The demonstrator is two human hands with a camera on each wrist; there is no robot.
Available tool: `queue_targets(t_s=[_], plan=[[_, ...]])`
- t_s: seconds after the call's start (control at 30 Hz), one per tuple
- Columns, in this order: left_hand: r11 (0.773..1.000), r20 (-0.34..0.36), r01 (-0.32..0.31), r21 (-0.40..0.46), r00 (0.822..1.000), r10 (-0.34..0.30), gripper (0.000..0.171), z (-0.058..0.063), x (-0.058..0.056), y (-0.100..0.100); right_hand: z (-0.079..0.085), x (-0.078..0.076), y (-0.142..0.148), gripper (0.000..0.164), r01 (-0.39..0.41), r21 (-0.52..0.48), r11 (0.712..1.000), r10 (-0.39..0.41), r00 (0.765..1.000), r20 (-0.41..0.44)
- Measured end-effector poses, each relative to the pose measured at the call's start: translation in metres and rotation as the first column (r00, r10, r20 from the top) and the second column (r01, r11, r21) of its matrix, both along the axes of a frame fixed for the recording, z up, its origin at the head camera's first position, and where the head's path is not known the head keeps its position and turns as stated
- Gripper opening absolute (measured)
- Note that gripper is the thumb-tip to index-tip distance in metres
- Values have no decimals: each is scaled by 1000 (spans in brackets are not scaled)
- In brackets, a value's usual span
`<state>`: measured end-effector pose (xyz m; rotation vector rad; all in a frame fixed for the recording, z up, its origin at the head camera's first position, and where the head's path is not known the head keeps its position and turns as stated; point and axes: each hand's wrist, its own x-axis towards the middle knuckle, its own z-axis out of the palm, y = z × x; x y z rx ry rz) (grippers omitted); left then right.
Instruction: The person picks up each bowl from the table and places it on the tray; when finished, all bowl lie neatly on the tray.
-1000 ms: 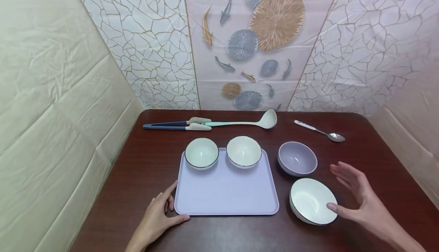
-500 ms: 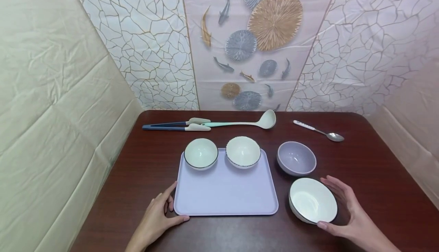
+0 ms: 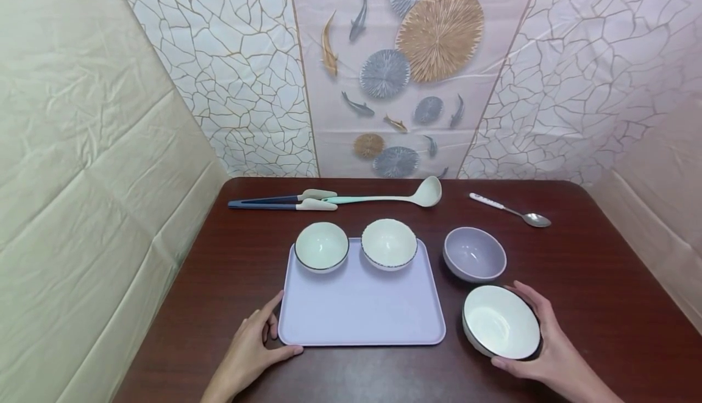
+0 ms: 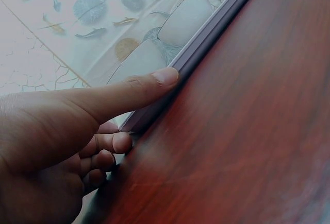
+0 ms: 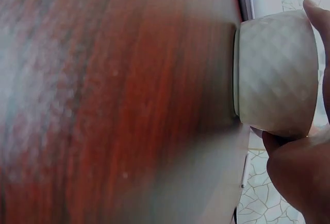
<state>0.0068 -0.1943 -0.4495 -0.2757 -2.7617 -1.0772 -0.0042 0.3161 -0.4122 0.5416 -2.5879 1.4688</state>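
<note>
My left hand [image 3: 249,345] holds the near left corner of the lavender tray [image 3: 362,314], its thumb against the front edge and index finger along the left side. In the left wrist view, the other fingers [image 4: 98,157] curl beside that corner. Around the right side of a white bowl with a dark rim [image 3: 501,324] is my right hand [image 3: 540,348], thumb at the near side and fingers at the far side. The bowl stands on the table; its quilted outer wall [image 5: 278,74] shows in the right wrist view. Part of the right hand's fingers is hidden behind it.
On the tray's back part stand a pale green bowl [image 3: 322,247] and a white bowl with a speckled rim [image 3: 389,244]. A purple bowl [image 3: 475,255] stands just behind the gripped one. Tongs [image 3: 282,200], a ladle [image 3: 426,192] and a spoon [image 3: 534,219] lie farther back.
My right hand has moved left and closed in around the white bowl, from hovering beside it to gripping its side. The left hand and the tray have stayed put.
</note>
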Motion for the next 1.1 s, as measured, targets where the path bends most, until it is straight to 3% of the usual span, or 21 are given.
queue_targets(t_s=[0.3,0.63,1.1], plan=[[1000,-14,4,1,1000,-4,102,1,-1,0,-2,-1,-2,132,59,58,997,-61,998,28],[1000,-22,2,1,1000,-2,103,1,-2,0,-8,-1,-2,133,106,119,987,-105,994,-19],[1000,-11,0,6,1000,0,103,0,-1,-1,-8,-3,-4,130,118,99,988,-117,993,-15]])
